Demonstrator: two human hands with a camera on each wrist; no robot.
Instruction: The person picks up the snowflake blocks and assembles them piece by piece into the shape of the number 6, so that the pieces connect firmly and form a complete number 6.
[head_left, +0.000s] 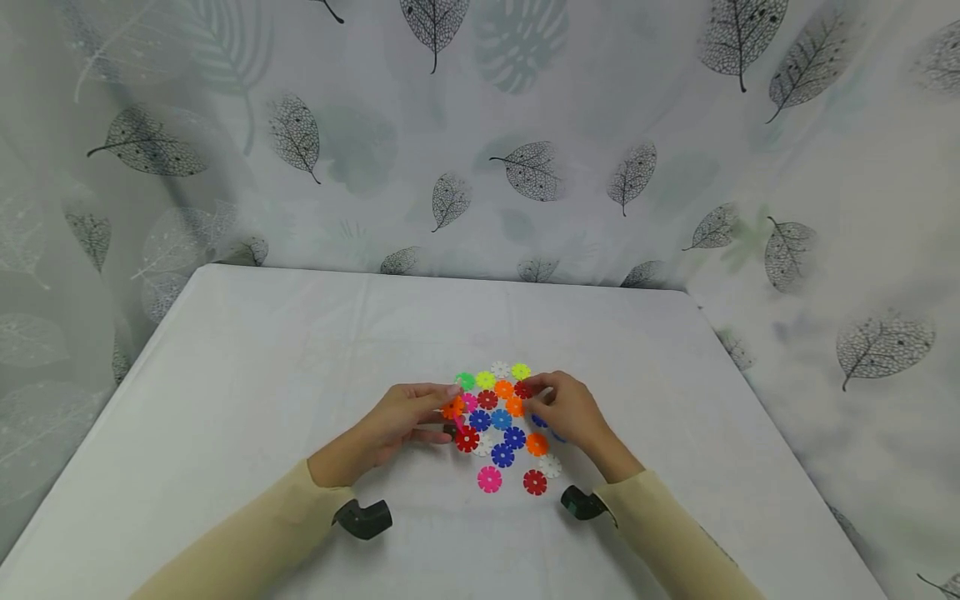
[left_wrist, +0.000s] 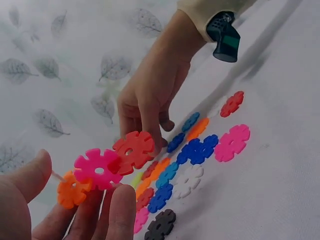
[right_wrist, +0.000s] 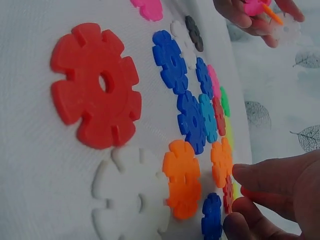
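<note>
My left hand point(head_left: 401, 417) holds a small chain of interlocked plastic flower discs above the table. In the left wrist view the chain shows an orange disc point(left_wrist: 73, 191), a pink disc point(left_wrist: 97, 169) and a red disc point(left_wrist: 134, 152). A pale disc, seen edge-on, is joined by the thumb. My right hand point(head_left: 566, 408) reaches down at the right side of the loose discs. Its fingertips are at a flat red disc point(right_wrist: 228, 195), beside an orange disc point(right_wrist: 222, 162) and a blue disc point(right_wrist: 212, 217); I see no disc lifted between them.
Several loose flower discs lie flat between the hands, among them a light blue disc point(head_left: 501, 418) and a green disc point(head_left: 465, 381). Nearest the front are a pink disc point(head_left: 490, 479) and a red disc point(head_left: 535, 482). They lie on a white-covered table point(head_left: 300, 333) before a leaf-print curtain point(head_left: 360, 125).
</note>
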